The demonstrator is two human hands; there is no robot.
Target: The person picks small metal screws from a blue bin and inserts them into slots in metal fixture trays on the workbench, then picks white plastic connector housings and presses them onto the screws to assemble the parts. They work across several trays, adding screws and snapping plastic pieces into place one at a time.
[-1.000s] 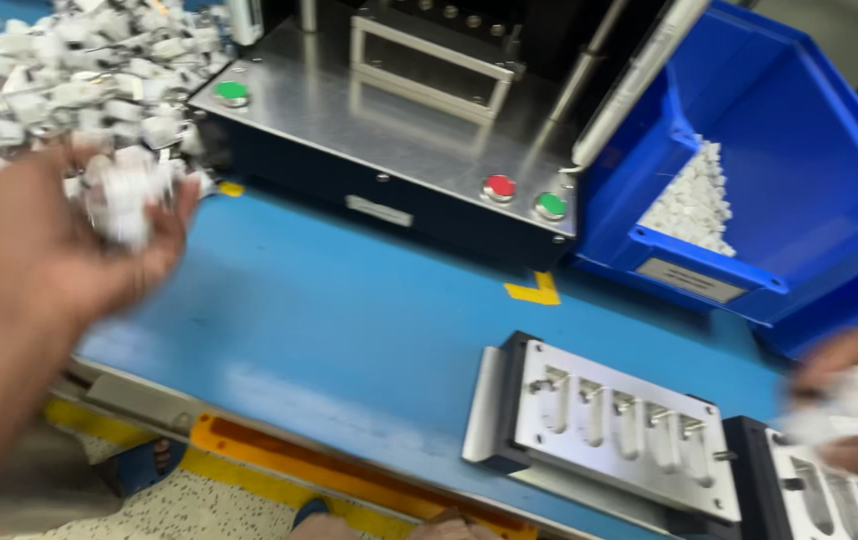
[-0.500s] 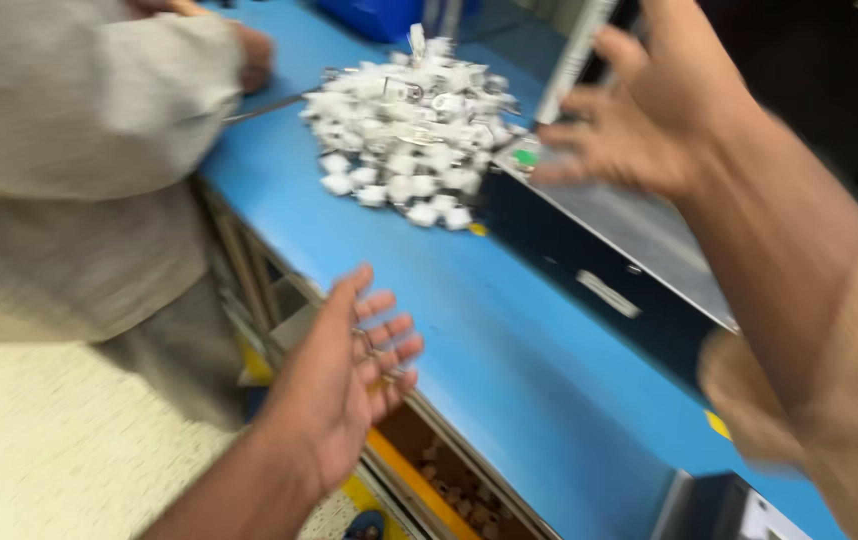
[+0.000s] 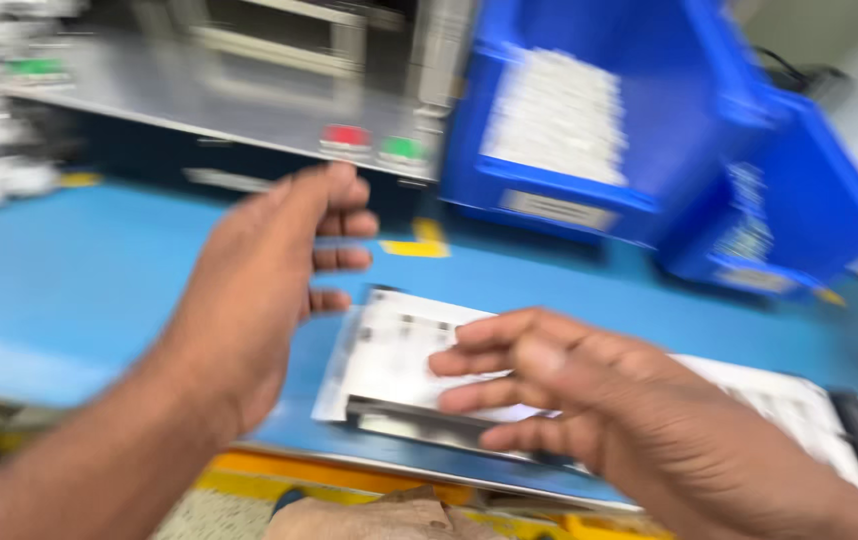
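Lying flat on the blue table [image 3: 99, 290], a grey metal fixture plate [image 3: 394, 350] sits under and between the hands. Right hand [image 3: 589, 410]: fingers curled over the plate's near right edge, touching it; a firm grip cannot be told through the blur. Left hand [image 3: 269, 275]: open, fingers spread, hovering just left of the plate, holding nothing. Two blue bins [image 3: 589, 110] at upper right, each with a pale rectangular label on its front. One red button [image 3: 347, 135], two green.

Near edge of the metal fixture plate [image 3: 399, 360] behind the right hand [image 3: 589, 410], all motion-blurred.
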